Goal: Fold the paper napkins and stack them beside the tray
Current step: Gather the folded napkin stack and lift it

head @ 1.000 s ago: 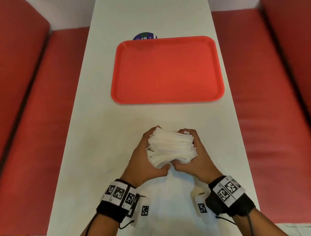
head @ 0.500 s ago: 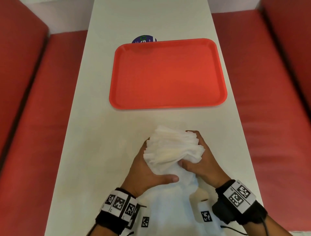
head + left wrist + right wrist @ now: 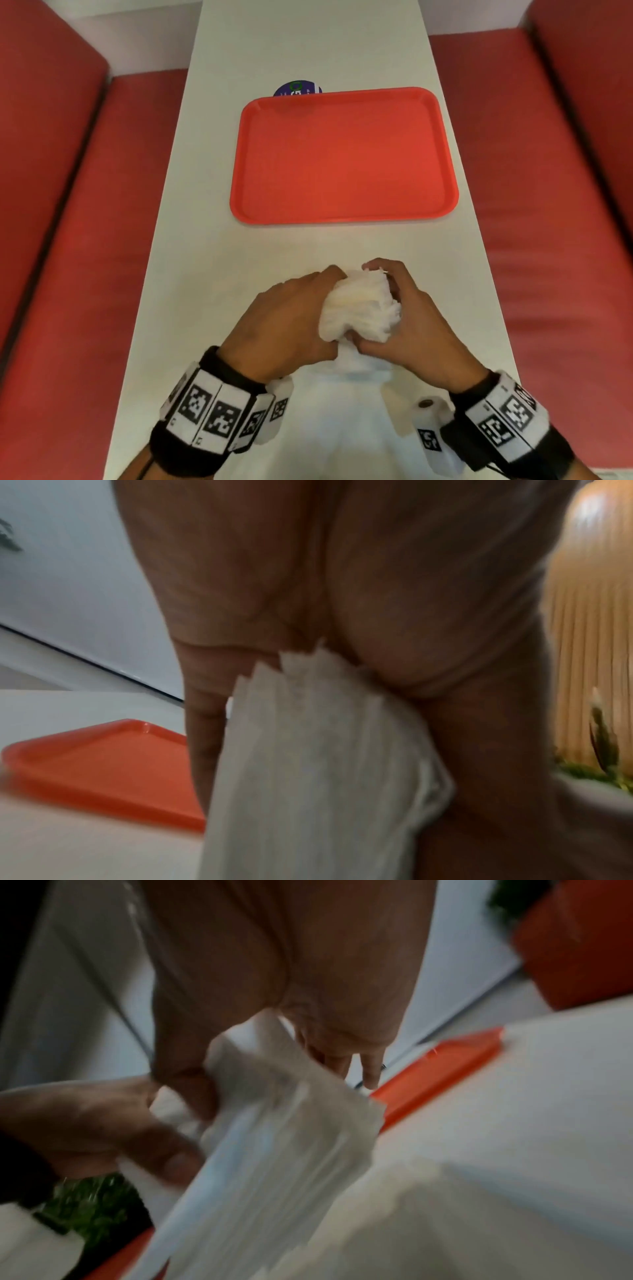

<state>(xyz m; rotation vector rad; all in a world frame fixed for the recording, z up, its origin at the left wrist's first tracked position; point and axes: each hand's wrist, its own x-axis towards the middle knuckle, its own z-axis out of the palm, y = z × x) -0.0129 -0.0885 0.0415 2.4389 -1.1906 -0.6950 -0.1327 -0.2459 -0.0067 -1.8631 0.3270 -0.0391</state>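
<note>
- The paper napkins [image 3: 359,305] are a thick white wad of many thin sheets, bent over on itself so the top bulges round and the layered edges fan out on the right side.
- In the left wrist view the napkins [image 3: 318,764] show as stacked plies with jagged, stepped corners at the top; the picture is blurred.
- In the right wrist view the napkins [image 3: 274,1123] look soft and crumpled, with loose sheets trailing down; this view is blurred too.
- The left hand [image 3: 284,325] has its grip closed round the left side of the wad, fingers curled over the top and thumb underneath.
- The right hand [image 3: 407,322] has its grip curled round the right side, fingers arched over the far edge and thumb pressing the near underside.
- The wad sits between both hands, just above the white surface [image 3: 205,291], on the near side of the red tray [image 3: 342,154] and clear of it.
- A round dark sticker [image 3: 297,89] peeks out from behind the tray's far edge.
- Red bench seats [image 3: 85,240] run along both sides of the surface.
</note>
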